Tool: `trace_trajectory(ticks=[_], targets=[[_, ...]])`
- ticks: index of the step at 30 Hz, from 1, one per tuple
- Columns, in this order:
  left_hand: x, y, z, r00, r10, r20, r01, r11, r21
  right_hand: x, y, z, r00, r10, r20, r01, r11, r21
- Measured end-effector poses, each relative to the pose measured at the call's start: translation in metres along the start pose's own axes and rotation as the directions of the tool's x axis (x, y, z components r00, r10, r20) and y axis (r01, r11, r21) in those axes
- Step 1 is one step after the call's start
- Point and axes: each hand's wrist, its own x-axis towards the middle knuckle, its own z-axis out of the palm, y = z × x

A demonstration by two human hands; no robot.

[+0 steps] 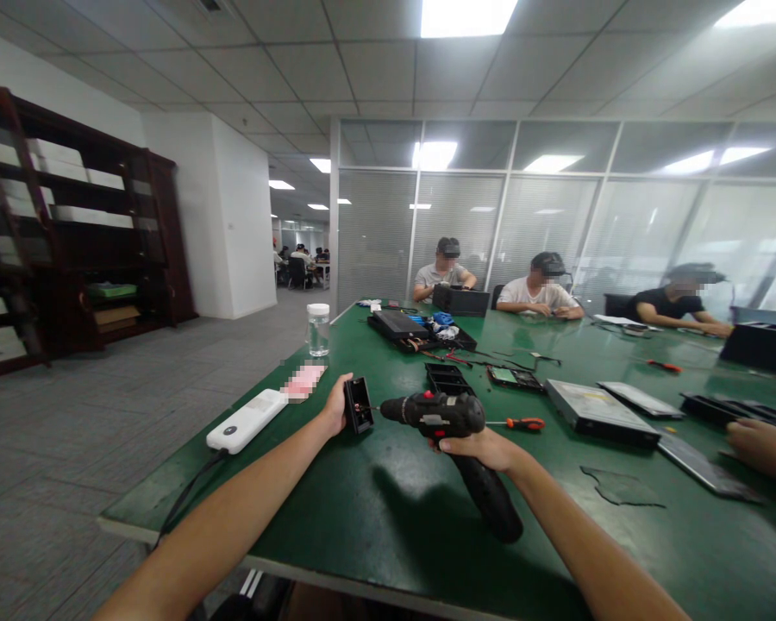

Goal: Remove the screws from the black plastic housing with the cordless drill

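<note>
My left hand (339, 405) is closed around the left side of a small black box-like part (360, 405), tipped up on the green table. The part's hollow inside faces right; its exact kind cannot be made out. My right hand (482, 448) grips a black cordless drill (436, 414) with red details. The drill lies level, pointing left, and its bit reaches the opening of the black part. Whether the bit touches a screw is too small to tell. Behind the drill is a black tray-like frame (449, 379). An orange-handled screwdriver (523, 424) lies right of the drill.
A white device with a cable (249, 421) and a clear jar (318, 332) stand along the left edge. Metal drive-like units (598, 410), a dark broken-looking sheet (621, 487) and an open case (420, 328) lie about. A co-worker's hand (766, 444) is at right; several people sit opposite.
</note>
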Motion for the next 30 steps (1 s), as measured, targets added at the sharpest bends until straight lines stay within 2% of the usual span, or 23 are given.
trace_trajectory(ticks=[6, 14, 24, 30], targets=[[0.0032, -0.0012, -0.0029, 1.000, 0.010, 0.022, -0.010, 1.000, 0.015, -0.0006, -0.0020, -0.0008, 0.999, -0.016, -0.029, 0.013, 0.996, -0.085], [0.0059, -0.0024, -0.0049, 1.000, 0.025, 0.014, -0.025, 1.000, 0.018, 0.0000, 0.0018, -0.0012, 0.999, -0.008, -0.033, 0.005, 0.997, -0.080], [0.0056, -0.0022, -0.0038, 1.000, -0.010, 0.017, 0.010, 1.000, 0.016, -0.0011, -0.0006, -0.0024, 0.998, 0.002, -0.064, -0.006, 0.997, -0.074], [0.0012, -0.0006, -0.0010, 1.000, -0.004, 0.009, 0.004, 1.000, -0.007, -0.0008, -0.0039, -0.0006, 1.000, -0.009, 0.018, 0.010, 0.997, -0.074]])
